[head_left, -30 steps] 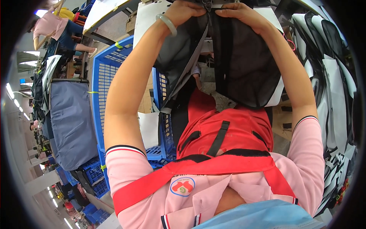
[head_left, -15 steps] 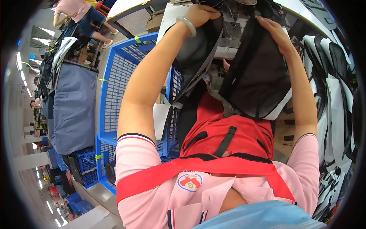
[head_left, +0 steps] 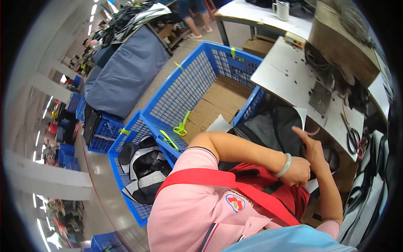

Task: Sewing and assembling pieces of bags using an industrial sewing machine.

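A black fabric piece (head_left: 279,128) with white backing at one edge spreads over my lap, between the blue basket and the white sewing table. My left hand (head_left: 296,171), with a pale bangle at its wrist, is closed at the near edge of this piece; its fingertips are partly hidden. Just beyond it my right hand (head_left: 312,151) lies against the piece's right side, with a finger stretched forward. The two hands almost touch. I wear a red apron (head_left: 268,185), partly covered by my left forearm.
The large blue basket (head_left: 197,88) has cardboard at its bottom. A smaller blue basket (head_left: 138,210) holds black and white pieces. Black-handled scissors (head_left: 352,136) lie on the white table (head_left: 285,63). Black and white pieces (head_left: 369,185) hang at the right. A white mug (head_left: 282,10) stands behind.
My view has turned left. Both hands have come down from the sewing table to my lap and moved together. The pieces held up apart before are now lowered, and the tabletop is exposed.
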Tool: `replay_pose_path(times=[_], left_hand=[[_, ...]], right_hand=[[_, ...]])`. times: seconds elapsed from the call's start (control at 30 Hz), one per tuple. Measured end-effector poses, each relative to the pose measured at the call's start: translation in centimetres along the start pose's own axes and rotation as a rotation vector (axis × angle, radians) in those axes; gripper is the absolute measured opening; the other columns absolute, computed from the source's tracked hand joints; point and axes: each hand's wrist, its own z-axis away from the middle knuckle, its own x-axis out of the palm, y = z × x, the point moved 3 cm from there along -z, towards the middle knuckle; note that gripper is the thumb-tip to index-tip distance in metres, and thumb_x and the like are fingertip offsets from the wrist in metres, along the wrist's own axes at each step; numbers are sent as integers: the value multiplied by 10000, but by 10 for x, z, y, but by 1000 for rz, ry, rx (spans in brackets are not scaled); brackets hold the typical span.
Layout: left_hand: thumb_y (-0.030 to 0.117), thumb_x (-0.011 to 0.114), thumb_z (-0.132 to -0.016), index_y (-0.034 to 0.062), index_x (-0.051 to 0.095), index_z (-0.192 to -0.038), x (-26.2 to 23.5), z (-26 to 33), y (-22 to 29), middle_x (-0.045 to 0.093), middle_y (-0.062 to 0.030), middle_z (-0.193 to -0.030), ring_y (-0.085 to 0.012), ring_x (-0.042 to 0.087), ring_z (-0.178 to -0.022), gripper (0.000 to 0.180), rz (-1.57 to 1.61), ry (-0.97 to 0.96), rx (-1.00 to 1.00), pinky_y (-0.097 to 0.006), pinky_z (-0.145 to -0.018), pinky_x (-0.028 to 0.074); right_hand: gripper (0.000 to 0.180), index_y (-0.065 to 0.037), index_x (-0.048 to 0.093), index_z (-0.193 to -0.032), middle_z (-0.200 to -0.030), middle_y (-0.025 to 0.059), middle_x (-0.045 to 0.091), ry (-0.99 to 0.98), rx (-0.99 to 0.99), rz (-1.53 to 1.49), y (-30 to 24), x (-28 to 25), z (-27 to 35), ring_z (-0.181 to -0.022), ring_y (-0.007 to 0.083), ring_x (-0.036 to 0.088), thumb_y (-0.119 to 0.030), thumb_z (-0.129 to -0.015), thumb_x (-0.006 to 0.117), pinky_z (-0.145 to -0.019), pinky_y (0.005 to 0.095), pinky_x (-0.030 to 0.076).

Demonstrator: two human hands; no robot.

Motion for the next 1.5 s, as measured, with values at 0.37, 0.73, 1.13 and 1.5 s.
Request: replay_pose_path(times=[0.37,0.73,1.13,1.5], left_hand=[[28,506,-818,-2,542,-1028,-74,189,-71,552,-180,-1021,-369,534,-993,215,-191,919,-850,-416,-884,444],[61,670,-719,38,602,-1047,46,338,-76,548,-178,-1116,-366,500,-1082,336,-372,390,-1412,-420,-919,428],[61,556,-730,76,683,-909,12,337,-128,626,-82,-979,-261,556,-1032,220,-457,354,-1341,-402,-929,352],[40,585,-751,132,675,-1018,20,316,-80,565,-99,-1185,-293,453,-1206,296,-770,521,-1180,-429,-981,316]], right_hand=[[254,-22,619,-1009,-861,185,641,75,-16,13,13,5,46,-778,355,643,9,-758,597,-670,350,501],[255,1,617,-967,-805,173,618,210,-105,14,7,-4,55,-695,327,626,81,-728,583,-638,350,485],[272,6,598,-997,-780,141,586,226,-148,81,0,-25,62,-648,262,581,90,-740,566,-625,305,453],[128,10,577,-952,-772,78,546,278,42,-46,-41,-46,61,-701,127,520,50,-831,572,-680,237,422]])
